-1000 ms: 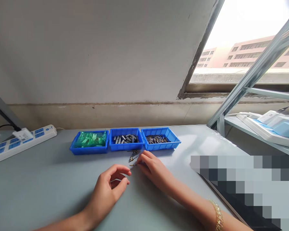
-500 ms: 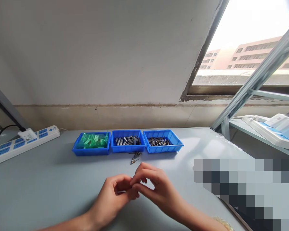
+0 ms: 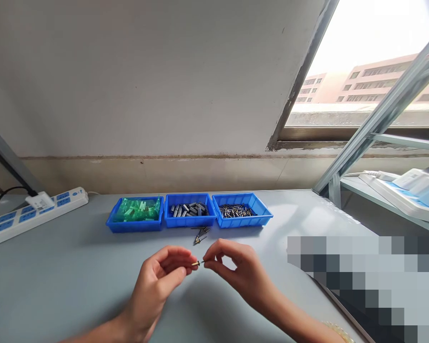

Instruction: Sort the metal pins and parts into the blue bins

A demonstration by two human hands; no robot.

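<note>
Right hand (image 3: pixel 236 267) pinches the pin (image 3: pixel 199 263) by its thin end; long axis runs crosswise, brass-coloured end toward the left hand (image 3: pixel 157 281); that hand half-open, gripping nothing.

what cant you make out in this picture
All in the head view:
- Whether the small metal pin, pinched by the right hand, touches the left hand: too small, overlapping the fingers.
- How many pins the right blue tray holds: tiny, heaped.
- The bracelet's full shape: cut off by the bottom edge.
- What's at lower right: hidden by pixelation.
</note>
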